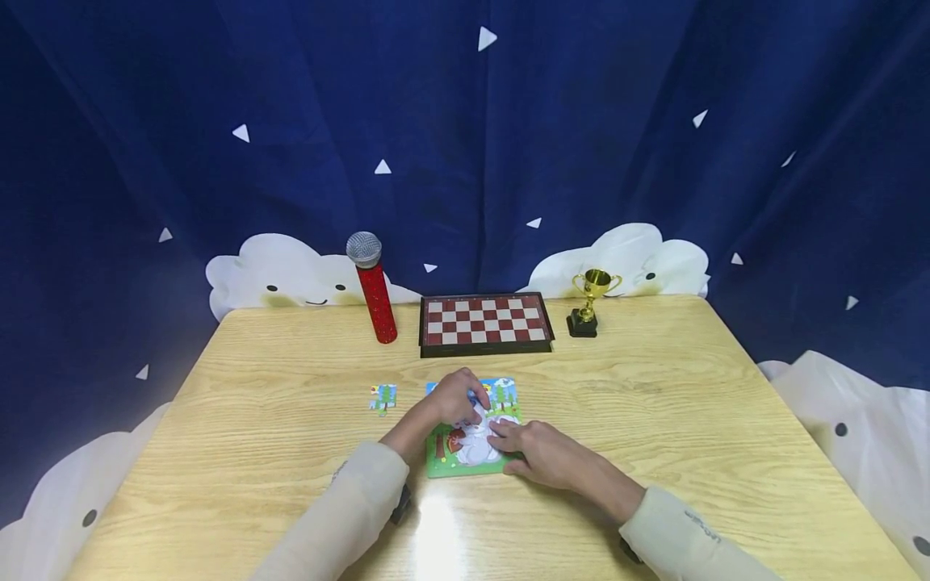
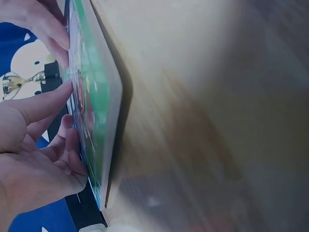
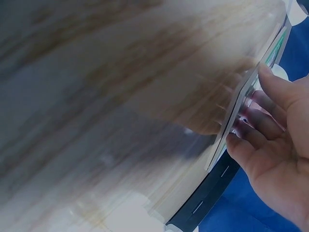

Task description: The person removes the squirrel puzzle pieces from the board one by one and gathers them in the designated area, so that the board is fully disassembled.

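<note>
A jigsaw puzzle (image 1: 474, 452) lies on the table, showing a white animal, green trees and a blue sky. Above its upper middle, my left hand (image 1: 454, 397) reaches down with its fingertips on the picture. In the left wrist view the thumb of the left hand (image 2: 38, 145) meets the surface; whether a piece lies under the fingertips is hidden. My right hand (image 1: 541, 453) rests on the puzzle's right side. The right wrist view shows the right hand (image 3: 275, 130) with its thumb at the board's edge and fingers over the picture. Left of the puzzle lie joined loose pieces (image 1: 383, 398).
Behind the puzzle a folded chessboard box (image 1: 485, 324) stands on the wooden table (image 1: 291, 420). To its left is a red microphone (image 1: 377, 303), to its right a gold trophy cup (image 1: 592, 303). A dark blue curtain (image 1: 407, 105) hangs behind.
</note>
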`<act>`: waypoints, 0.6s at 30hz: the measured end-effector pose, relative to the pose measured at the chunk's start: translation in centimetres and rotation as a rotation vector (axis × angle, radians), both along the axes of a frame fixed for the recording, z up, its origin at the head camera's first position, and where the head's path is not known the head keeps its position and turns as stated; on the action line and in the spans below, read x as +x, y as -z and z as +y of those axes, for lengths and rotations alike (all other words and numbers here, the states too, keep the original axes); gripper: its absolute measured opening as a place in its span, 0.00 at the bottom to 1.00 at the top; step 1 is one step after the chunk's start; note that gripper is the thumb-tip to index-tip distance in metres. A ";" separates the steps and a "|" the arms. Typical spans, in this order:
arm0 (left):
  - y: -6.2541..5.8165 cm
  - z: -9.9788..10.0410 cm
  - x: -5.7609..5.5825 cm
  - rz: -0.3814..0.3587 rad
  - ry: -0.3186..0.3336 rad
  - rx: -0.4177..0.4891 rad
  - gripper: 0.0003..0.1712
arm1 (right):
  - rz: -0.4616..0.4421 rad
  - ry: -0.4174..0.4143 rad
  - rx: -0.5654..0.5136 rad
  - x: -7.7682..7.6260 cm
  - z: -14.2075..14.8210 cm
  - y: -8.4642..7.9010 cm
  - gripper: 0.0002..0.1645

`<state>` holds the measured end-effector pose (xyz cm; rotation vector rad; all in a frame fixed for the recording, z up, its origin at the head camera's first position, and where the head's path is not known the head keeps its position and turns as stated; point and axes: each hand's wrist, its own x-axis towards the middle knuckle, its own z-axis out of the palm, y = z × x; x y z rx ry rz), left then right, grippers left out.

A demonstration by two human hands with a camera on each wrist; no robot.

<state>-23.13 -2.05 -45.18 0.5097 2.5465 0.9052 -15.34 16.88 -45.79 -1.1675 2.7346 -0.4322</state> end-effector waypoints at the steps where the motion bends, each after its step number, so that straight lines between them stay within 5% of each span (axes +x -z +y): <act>1: 0.0 0.0 0.0 -0.009 -0.004 0.002 0.10 | 0.000 -0.002 0.000 0.0 0.0 0.0 0.28; 18: -0.1 0.1 0.2 -0.009 -0.034 -0.014 0.11 | 0.001 -0.006 -0.014 0.0 0.0 0.1 0.28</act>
